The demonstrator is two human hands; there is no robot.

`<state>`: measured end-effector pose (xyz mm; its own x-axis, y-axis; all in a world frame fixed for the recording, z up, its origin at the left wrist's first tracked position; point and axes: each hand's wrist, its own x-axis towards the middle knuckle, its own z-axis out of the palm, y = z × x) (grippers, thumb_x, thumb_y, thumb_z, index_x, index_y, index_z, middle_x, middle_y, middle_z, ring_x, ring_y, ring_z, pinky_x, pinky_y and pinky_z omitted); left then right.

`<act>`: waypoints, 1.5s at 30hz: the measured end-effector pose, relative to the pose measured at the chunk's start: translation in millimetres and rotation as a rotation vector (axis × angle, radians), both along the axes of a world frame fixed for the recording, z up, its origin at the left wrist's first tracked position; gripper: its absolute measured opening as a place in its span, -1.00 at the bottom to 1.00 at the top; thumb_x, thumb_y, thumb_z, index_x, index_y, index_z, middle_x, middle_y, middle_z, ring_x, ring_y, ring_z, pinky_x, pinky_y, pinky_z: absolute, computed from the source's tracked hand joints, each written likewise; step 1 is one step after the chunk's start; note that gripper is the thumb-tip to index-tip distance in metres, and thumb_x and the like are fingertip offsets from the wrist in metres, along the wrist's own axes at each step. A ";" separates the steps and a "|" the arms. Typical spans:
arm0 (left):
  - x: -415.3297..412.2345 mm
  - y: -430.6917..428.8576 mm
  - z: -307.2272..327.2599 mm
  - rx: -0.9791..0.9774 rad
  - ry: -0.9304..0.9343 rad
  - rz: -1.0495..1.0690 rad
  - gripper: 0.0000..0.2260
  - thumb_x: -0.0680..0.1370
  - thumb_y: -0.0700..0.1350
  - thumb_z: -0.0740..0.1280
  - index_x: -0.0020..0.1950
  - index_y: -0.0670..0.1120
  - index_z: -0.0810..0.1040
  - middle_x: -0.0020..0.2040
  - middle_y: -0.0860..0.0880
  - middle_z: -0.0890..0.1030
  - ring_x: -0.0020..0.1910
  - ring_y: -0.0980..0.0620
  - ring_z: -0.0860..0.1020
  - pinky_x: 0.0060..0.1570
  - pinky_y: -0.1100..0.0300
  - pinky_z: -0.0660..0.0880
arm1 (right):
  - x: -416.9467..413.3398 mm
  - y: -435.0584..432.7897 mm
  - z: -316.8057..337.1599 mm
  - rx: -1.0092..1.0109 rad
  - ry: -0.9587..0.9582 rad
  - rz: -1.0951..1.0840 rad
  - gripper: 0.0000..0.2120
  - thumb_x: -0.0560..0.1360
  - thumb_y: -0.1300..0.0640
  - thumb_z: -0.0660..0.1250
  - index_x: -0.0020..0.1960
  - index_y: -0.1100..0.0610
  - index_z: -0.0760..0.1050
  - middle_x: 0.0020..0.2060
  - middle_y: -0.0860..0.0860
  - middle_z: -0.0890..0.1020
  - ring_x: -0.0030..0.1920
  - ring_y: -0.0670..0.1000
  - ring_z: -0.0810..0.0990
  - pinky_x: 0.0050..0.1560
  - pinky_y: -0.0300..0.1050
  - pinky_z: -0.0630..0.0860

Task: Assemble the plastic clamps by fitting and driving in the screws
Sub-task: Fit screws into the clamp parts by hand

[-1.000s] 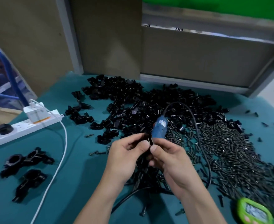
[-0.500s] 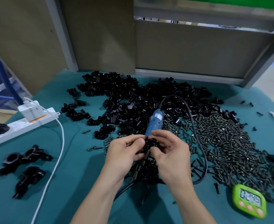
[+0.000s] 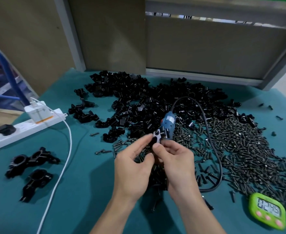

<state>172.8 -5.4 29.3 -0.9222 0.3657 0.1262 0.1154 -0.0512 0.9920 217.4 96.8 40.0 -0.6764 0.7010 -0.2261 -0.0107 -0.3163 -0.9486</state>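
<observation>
- Grip: right hand (image 3: 177, 164) clamped on a small glossy black plastic clamp piece (image 3: 156, 137) with a round screw hole. The thumb presses its lower edge and the fingers curl behind it.
- Left hand (image 3: 132, 168) meets the same clamp piece from nine o'clock. The forefinger tip is on its edge and the thumb is below, which looks like a light pinch, and the other fingers are loose.
- The clamp piece is raised off the teal cloth-covered table (image 3: 88, 174) between both sets of fingertips, with its holed face turned up toward the camera.
- Handling, as a judgement: it is light, stiff and moulded, and slick enough to twist out of a pinch. It is best held by its flat flanks, with the hole left uncovered for the screw. The plastic round the hole could crack or strip if the screw is overdriven.
- A blue corded electric screwdriver (image 3: 169, 122) sits just beyond the clamp piece at one o'clock. I cannot tell whether the right hand also holds it.
- A heap of small dark metal screws (image 3: 240, 144) lies at three o'clock. They probably roll easily and are best lifted by the head.
- A pile of loose black clamp parts (image 3: 147, 102) lies at twelve o'clock.
- A few assembled black clamps (image 3: 31, 159) lie well apart at nine o'clock.
</observation>
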 end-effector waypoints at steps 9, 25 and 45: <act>-6.9 2.3 10.3 -0.173 0.043 -0.102 -0.72 0.55 0.06 0.38 0.22 0.36 0.60 0.02 0.25 0.73 0.08 0.28 0.66 0.13 0.14 0.59 | 5.6 9.0 0.2 0.741 -0.240 0.076 -0.78 0.47 0.22 0.49 -0.07 -0.09 0.59 -0.22 -0.20 0.69 -0.23 -0.14 0.65 -0.25 -0.21 0.59; -31.3 -2.4 2.4 0.119 -0.348 -0.143 -0.71 0.73 -0.03 0.19 0.13 0.10 0.73 0.15 -0.03 0.73 0.11 -0.06 0.67 0.03 0.04 0.57 | 7.9 7.7 14.2 0.409 -0.100 0.232 -0.83 0.56 0.29 0.44 -0.11 0.04 0.61 -0.33 0.11 0.70 -0.36 0.10 0.65 -0.27 0.06 0.63; -38.2 -1.6 -6.7 0.075 -0.292 -0.340 -0.79 0.66 -0.15 0.36 0.16 0.09 0.73 0.14 -0.07 0.74 0.17 -0.05 0.69 0.13 0.17 0.62 | 2.0 13.1 -2.6 0.297 0.058 0.174 -0.70 0.47 0.47 0.47 -0.07 0.06 0.65 -0.09 0.06 0.77 -0.09 0.10 0.77 -0.03 -0.08 0.70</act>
<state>134.6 -7.0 22.6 -0.7523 0.6535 -0.0839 -0.2048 -0.1109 0.9725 219.4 109.9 37.4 -0.7970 0.6038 0.0130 -0.0374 -0.0279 -0.9989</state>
